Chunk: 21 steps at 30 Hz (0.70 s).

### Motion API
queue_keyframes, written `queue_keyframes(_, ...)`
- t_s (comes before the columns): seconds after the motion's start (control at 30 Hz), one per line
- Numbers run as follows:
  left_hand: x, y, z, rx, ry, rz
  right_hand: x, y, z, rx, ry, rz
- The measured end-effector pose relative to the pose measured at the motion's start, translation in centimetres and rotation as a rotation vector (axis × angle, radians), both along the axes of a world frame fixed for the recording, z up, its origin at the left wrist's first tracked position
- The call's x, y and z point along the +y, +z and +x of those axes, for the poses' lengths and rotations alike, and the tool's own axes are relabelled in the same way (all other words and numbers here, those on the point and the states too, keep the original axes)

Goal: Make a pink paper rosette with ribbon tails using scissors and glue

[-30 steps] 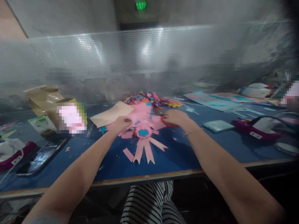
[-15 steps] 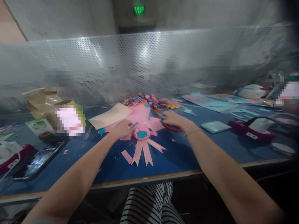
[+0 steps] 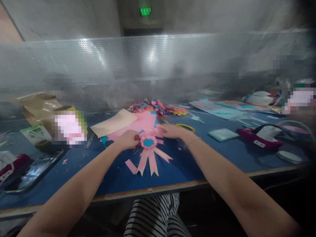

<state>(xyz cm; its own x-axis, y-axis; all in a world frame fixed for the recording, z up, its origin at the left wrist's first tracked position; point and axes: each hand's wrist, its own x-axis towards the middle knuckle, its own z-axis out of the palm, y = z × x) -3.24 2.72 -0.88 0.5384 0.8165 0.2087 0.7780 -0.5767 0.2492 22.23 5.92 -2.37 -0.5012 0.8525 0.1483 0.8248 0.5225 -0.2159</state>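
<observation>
A pink paper rosette [image 3: 148, 143] with a blue centre and pink ribbon tails lies on the blue table [image 3: 187, 164]. My left hand [image 3: 128, 140] is closed, its fingertips pinching the rosette's left edge. My right hand [image 3: 171, 131] rests just right of the rosette, fingers stretched flat on a pink paper sheet [image 3: 144, 122]. A yellow loop [image 3: 185, 126], perhaps a scissors handle, lies just beyond my right wrist, apart from the hand.
A phone [image 3: 32, 171] lies at the front left, a pixelated container [image 3: 70, 126] and a brown bag [image 3: 39, 105] behind it. A beige sheet [image 3: 115, 121], coloured scraps [image 3: 155, 106], a pale pad [image 3: 223, 134] and a magenta tool [image 3: 259, 138] surround the work. A perforated screen [image 3: 158, 65] closes the back.
My right hand left the scissors handle and moved left onto the pink sheet beside the rosette. My left hand slid down to the rosette's left edge.
</observation>
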Motion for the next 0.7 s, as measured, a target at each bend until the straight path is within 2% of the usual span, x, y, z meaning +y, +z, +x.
queue_keyframes(0.13,0.2,0.0,-0.1,0.079,-0.018,0.071,1.4,-1.1,0.0,0.007,-0.01,0.087)
queue_keyframes(0.27,0.3,0.1,-0.3,0.096,0.023,0.117,2.1,-1.8,-0.2,-0.006,-0.107,0.202)
queue_keyframes(0.4,0.3,0.8,-0.7,0.084,0.119,0.137,1.6,-1.0,-0.4,0.035,-0.1,0.291)
queue_keyframes(0.47,0.4,1.1,-1.0,0.088,0.173,0.152,0.6,0.1,-0.7,0.093,-0.053,0.238)
queue_keyframes(0.57,0.8,1.4,-1.6,0.108,0.258,0.17,-1.2,1.6,-1.7,0.155,0.034,0.072)
queue_keyframes(0.7,1.2,1.8,-2.2,0.081,0.334,0.157,-2.8,1.8,-3.4,0.193,0.118,-0.069)
